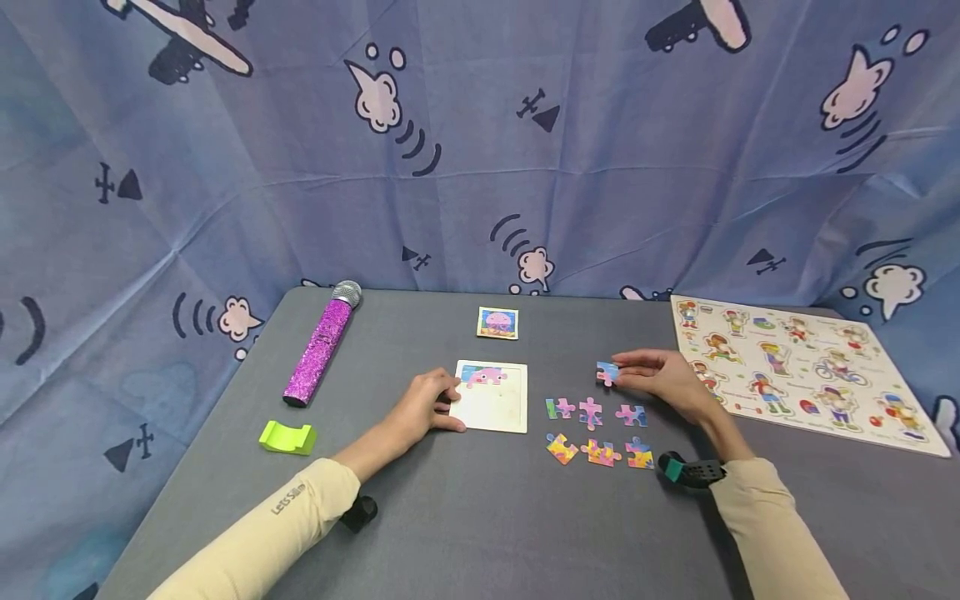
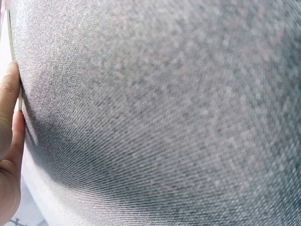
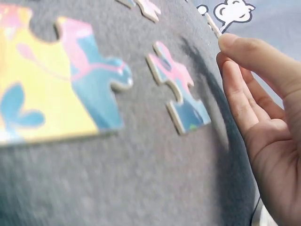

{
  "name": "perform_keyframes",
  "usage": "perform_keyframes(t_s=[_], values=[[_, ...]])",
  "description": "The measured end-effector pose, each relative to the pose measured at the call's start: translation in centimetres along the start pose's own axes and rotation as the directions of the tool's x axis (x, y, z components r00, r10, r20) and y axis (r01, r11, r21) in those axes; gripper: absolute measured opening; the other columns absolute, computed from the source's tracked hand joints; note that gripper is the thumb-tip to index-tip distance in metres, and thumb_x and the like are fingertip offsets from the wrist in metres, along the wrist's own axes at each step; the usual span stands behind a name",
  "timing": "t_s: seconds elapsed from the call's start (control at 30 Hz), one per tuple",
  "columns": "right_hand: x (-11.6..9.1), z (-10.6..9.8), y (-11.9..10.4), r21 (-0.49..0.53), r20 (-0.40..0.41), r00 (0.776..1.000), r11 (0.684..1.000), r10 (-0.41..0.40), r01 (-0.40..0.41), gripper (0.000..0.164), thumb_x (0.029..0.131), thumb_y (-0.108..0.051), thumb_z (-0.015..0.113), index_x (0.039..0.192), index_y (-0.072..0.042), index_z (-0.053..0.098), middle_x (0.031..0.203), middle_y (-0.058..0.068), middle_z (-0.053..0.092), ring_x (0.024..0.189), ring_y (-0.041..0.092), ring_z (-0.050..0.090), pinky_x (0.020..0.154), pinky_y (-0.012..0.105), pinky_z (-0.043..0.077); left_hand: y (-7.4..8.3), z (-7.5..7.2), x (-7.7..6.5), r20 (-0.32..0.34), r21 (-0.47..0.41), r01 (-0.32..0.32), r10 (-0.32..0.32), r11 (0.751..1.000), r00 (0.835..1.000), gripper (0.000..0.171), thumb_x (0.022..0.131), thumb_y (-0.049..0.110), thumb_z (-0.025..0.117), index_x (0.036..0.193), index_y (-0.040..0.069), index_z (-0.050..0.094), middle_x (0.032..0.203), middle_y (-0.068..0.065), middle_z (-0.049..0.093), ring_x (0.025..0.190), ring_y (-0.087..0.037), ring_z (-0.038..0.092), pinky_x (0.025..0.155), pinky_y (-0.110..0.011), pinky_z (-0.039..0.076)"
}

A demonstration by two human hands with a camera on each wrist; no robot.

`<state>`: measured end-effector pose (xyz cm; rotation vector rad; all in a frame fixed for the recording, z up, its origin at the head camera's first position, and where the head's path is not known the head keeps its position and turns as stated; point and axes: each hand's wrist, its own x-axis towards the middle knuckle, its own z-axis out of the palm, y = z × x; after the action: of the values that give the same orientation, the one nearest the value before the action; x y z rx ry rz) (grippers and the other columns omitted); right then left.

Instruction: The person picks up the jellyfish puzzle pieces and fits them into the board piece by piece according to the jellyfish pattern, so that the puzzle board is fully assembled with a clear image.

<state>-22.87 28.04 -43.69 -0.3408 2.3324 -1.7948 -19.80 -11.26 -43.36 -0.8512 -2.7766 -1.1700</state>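
Note:
A white puzzle board (image 1: 489, 410) lies on the grey table, with joined blue and pink pieces (image 1: 483, 375) along its upper edge. My left hand (image 1: 423, 408) holds the board's left edge, thumb near the lower corner; the left wrist view catches only its fingers (image 2: 10, 92) at that edge. Between right thumb and fingertips, my right hand (image 1: 660, 379) pinches a blue and pink puzzle piece (image 1: 606, 373), seen almost edge-on in the right wrist view. Just nearer to me lie two rows of loose pieces, among them a pink-blue one (image 1: 632, 415) and a yellow one (image 1: 640, 454).
Behind the board sits a small picture card (image 1: 497, 323). A purple glitter microphone (image 1: 322, 346) and a lime-green curved block (image 1: 288, 437) lie at left. On the right is a large illustrated board (image 1: 810, 375). A blue patterned curtain (image 1: 465, 150) hangs behind the table.

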Motion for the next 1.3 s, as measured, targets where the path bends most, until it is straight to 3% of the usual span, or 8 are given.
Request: perform_keyframes(t_s=[0.1, 0.53, 0.73, 1.03, 1.23, 1.3], values=[[0.1, 0.4, -0.1, 0.021, 0.015, 1.000, 1.000, -0.008, 0.008, 0.049, 0.083, 0.001, 0.072, 0.122, 0.019, 0.050, 0.102, -0.008, 0.069, 0.089, 0.004, 0.066, 0.078, 0.020, 0.054, 0.0, 0.1, 0.0, 0.001, -0.002, 0.002, -0.002, 1.000, 1.000, 0.038, 0.062, 0.009, 0.087, 0.087, -0.007, 0.064, 0.096, -0.018, 0.060, 0.094, -0.030, 0.064, 0.075, -0.023, 0.056], [1.1, 2.1, -0.4, 0.030, 0.040, 0.999, 0.999, -0.032, 0.031, 0.045, 0.083, 0.002, 0.072, 0.120, 0.019, 0.053, 0.103, -0.001, 0.070, 0.089, 0.005, 0.067, 0.078, 0.021, 0.055, -0.3, 0.2, 0.0, 0.000, 0.011, -0.016, 0.016, 1.000, 1.000, 0.037, 0.063, 0.010, 0.087, 0.087, -0.007, 0.065, 0.094, -0.017, 0.060, 0.093, -0.031, 0.064, 0.074, -0.022, 0.056], [1.5, 3.0, -0.5, 0.078, 0.061, 0.997, 0.996, -0.046, 0.041, 0.044, 0.083, 0.005, 0.070, 0.120, 0.021, 0.051, 0.105, 0.007, 0.069, 0.089, 0.007, 0.067, 0.078, 0.022, 0.055, -0.3, 0.2, 0.0, 0.002, 0.006, -0.007, 0.007, 1.000, 1.000, 0.044, 0.064, 0.009, 0.087, 0.097, -0.010, 0.066, 0.093, -0.016, 0.060, 0.090, -0.029, 0.064, 0.074, -0.022, 0.056], [2.2, 4.6, -0.4, 0.115, 0.057, 0.997, 0.992, -0.052, 0.046, 0.043, 0.081, 0.011, 0.069, 0.119, 0.021, 0.052, 0.105, 0.006, 0.069, 0.088, 0.007, 0.067, 0.079, 0.024, 0.055, -0.3, 0.1, 0.0, -0.003, 0.009, -0.021, 0.021, 1.000, 1.000, 0.038, 0.063, 0.011, 0.087, 0.089, -0.008, 0.065, 0.096, -0.018, 0.061, 0.092, -0.031, 0.064, 0.074, -0.022, 0.056], [2.9, 6.0, -0.7, 0.083, 0.047, 0.997, 0.995, -0.066, 0.062, 0.042, 0.081, 0.008, 0.071, 0.118, 0.019, 0.055, 0.110, 0.024, 0.065, 0.086, 0.007, 0.067, 0.077, 0.023, 0.056, -0.3, 0.1, 0.0, 0.000, 0.005, -0.014, 0.014, 1.000, 1.000, 0.052, 0.064, 0.010, 0.087, 0.105, -0.012, 0.065, 0.091, -0.015, 0.060, 0.090, -0.029, 0.065, 0.074, -0.022, 0.056], [3.2, 6.5, -0.9, 0.066, 0.038, 0.998, 0.996, -0.058, 0.056, 0.041, 0.080, 0.006, 0.072, 0.117, 0.017, 0.057, 0.112, 0.027, 0.063, 0.085, 0.006, 0.067, 0.076, 0.023, 0.056, -0.3, 0.2, 0.0, 0.001, 0.003, -0.017, 0.017, 1.000, 1.000, 0.049, 0.064, 0.010, 0.087, 0.103, -0.012, 0.065, 0.092, -0.015, 0.060, 0.091, -0.029, 0.065, 0.074, -0.022, 0.056]])
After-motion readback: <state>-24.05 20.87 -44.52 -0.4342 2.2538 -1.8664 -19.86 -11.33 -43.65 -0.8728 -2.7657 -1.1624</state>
